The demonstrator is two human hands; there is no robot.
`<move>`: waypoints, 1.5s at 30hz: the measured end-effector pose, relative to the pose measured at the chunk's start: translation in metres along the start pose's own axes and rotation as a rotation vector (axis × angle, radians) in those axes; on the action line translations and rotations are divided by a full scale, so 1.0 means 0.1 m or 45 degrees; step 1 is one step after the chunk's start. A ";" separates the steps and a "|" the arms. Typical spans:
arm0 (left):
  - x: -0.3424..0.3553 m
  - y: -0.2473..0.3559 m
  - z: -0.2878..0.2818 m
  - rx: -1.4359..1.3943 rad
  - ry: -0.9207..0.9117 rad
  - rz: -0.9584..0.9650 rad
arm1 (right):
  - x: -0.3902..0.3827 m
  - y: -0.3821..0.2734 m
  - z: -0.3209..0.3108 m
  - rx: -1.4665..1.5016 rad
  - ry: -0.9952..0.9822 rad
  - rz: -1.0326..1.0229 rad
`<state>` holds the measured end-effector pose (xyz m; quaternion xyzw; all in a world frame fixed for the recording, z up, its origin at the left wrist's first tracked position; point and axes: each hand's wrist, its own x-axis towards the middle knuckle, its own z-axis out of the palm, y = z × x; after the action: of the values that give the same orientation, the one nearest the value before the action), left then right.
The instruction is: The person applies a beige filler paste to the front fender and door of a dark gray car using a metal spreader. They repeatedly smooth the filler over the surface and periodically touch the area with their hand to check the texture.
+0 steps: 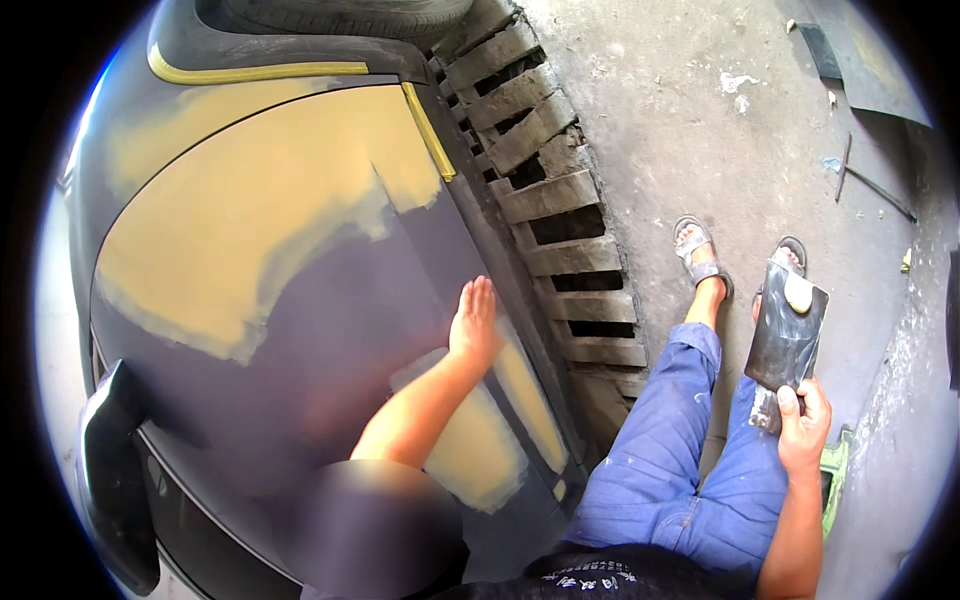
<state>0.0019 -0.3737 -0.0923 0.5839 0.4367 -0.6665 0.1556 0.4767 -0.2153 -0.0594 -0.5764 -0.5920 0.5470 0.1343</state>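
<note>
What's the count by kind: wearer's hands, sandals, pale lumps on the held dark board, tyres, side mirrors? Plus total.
Hands: 2 (left hand flat on the car panel, right hand gripping the dark board)
Sandals: 2
Pale lump: 1
Tyre: 1
Side mirror: 1
Total: 7
</note>
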 end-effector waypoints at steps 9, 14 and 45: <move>-0.24 0.20 -0.11 0.012 -0.055 0.089 | 0.03 -0.01 0.00 -0.007 0.006 -0.011; -0.66 0.58 0.02 0.032 -0.084 0.363 | 0.06 -0.11 0.02 0.033 0.001 0.003; -2.61 -3.05 -0.58 -0.385 0.386 -1.310 | -0.03 -0.56 -0.13 0.135 0.073 -0.163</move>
<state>-0.1091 -0.2347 0.2717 0.3559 0.7737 -0.4949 -0.1726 0.4575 -0.1965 -0.0085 -0.5451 -0.5938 0.5510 0.2162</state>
